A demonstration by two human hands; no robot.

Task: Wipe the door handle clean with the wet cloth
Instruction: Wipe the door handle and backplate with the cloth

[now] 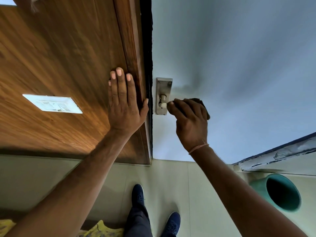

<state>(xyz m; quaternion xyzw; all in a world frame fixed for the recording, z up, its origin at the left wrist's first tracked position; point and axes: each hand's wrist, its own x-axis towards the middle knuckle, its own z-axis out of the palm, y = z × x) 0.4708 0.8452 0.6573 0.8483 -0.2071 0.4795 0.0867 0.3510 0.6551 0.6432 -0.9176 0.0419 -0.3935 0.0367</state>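
On the pale door [230,57], right hand [189,120] fingers [174,108] clamp dark cloth [203,106] around the steel handle [162,104].

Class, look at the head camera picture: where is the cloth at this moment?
The cloth is bunched in the right hand, right of centre, pressed to the door handle on its metal plate.

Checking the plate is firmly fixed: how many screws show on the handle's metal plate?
4: top-left corner, top-right corner, bottom-left corner, bottom-right corner of the backplate. The right hand covers none of the plate's corners.
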